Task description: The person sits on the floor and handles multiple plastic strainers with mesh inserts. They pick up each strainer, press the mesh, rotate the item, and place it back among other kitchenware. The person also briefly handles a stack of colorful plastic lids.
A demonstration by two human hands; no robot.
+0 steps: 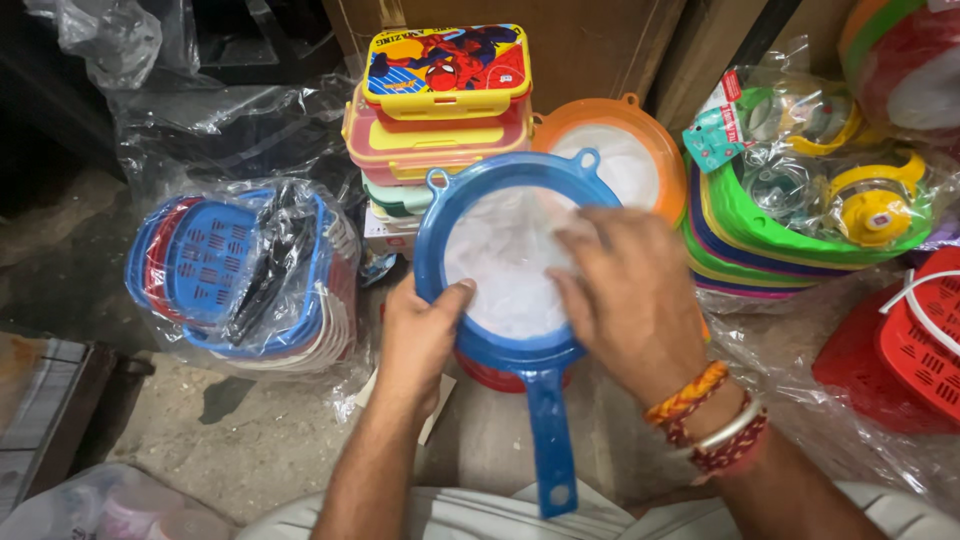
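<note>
Blue strainer (520, 300), round with a white mesh bowl and a long blue handle pointing back toward the person, sits right between both hands. Left hand (420, 335) has its fingers curled under the near-left rim, thumb pressed down over the edge, so that is a firm grip on the rim. Right hand (630, 300) lies spread across the mesh, fingers (590, 235) extended and slightly bent, palm down on the white netting, touching it rather than clamping it. Red and orange thread bands and a silver bangle ring the right wrist.

Just beyond the right fingertips, an orange strainer (640, 150) leans against cardboard. Past the left fingers stands a stack of lunch boxes (440, 110), yellow lid with a cartoon print on top, pink and pale ones below. Well out to the left of the left hand, a plastic-wrapped bundle of blue and red baskets (240, 270) rests on the concrete floor. Off to the right of the right hand, nested green and purple trays (790, 250) hold bagged bottles, and a red basket (900, 350) sits nearer the person.
</note>
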